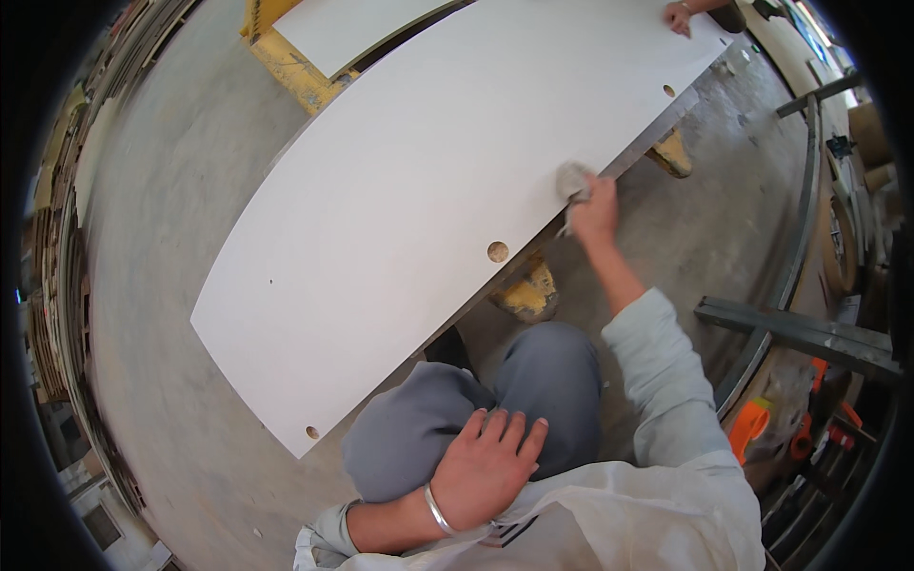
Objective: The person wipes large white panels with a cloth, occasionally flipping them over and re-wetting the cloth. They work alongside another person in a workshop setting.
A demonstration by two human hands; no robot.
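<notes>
A large white board (400, 190) with round holes near its right edge lies in front of me. My right hand (596, 211) reaches out to that edge, closed on a greyish cloth (574, 181) that touches the board's surface; the cloth is slightly blurred. My left hand (487, 466) rests flat on my lap, fingers spread and holding nothing, a silver bangle on its wrist. At the board's far right corner is another person's hand (678, 17), close to the surface.
Yellow metal supports (528, 290) show under the board, and a yellow frame (295, 71) with another white panel (352, 29) stands beyond. Stacked sheets line the left side. To the right are a dark metal rack (795, 333) and orange-handled tools (750, 428).
</notes>
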